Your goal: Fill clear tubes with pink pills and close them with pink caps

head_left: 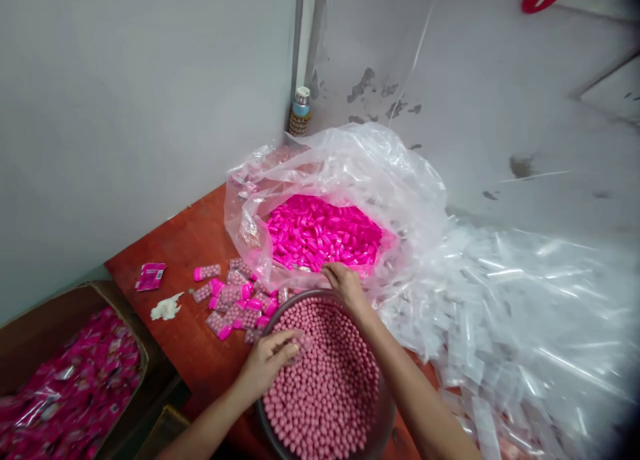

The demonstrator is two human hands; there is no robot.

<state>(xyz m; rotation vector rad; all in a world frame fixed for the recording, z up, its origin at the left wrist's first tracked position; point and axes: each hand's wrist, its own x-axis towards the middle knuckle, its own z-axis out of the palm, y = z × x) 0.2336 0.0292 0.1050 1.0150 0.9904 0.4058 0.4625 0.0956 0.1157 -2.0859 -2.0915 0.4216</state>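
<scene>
A thin, glossy, crinkled plastic bag lies toward the far edge of the matt red table, holding smooth, shiny pink plastic caps. Near the table's left corner sits a glossy, foil-like sachet; toward its near edge, a smooth, dark, plastic-looking bowl carries faintly shiny beads.

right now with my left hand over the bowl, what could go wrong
The small clear container in your left hand could slip into the pink beads below. Your right hand, at the mouth of the plastic bag, might drag pink caps into the bowl. The filled bottles crowded beside it could get knocked.
</scene>
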